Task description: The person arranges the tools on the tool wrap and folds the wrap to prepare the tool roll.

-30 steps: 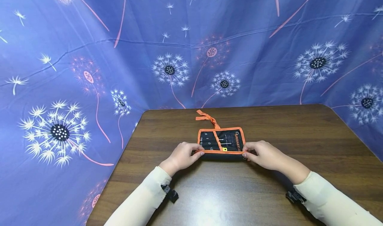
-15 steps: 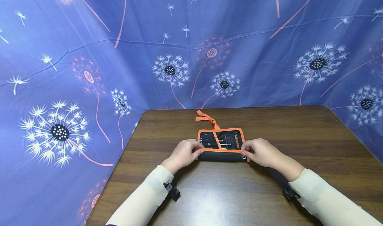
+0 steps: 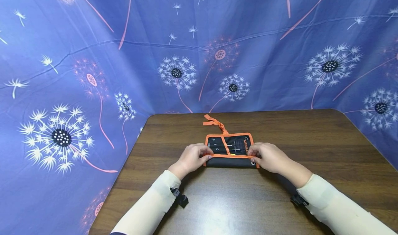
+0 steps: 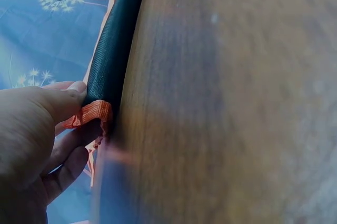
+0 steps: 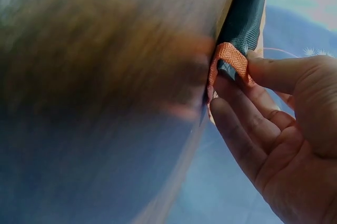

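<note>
A black fabric tool pouch (image 3: 230, 162) with orange trim lies on the table, its near part folded over toward the far side. White print and a slanted orange band show on its far part. My left hand (image 3: 192, 159) pinches the folded edge at the left end, thumb on the near side. At the right end my right hand (image 3: 268, 159) pinches the same edge. Both wrist views show the black fold (image 4: 113, 50) with orange binding (image 5: 231, 58) between thumb and fingers. What lies inside the fold is mostly hidden; a bit of yellow shows at its edge.
The brown wooden table (image 3: 217, 200) reaches back to a blue dandelion-print cloth (image 3: 199, 55). A knotted orange tie strap (image 3: 217, 122) lies beyond the pouch. Black camera straps (image 3: 180, 197) sit at the wrists.
The orange folded edge has moved slightly away from me, so more of the smooth black outer side shows. The yellow bit is now mostly covered. My right hand has shifted a little left.
</note>
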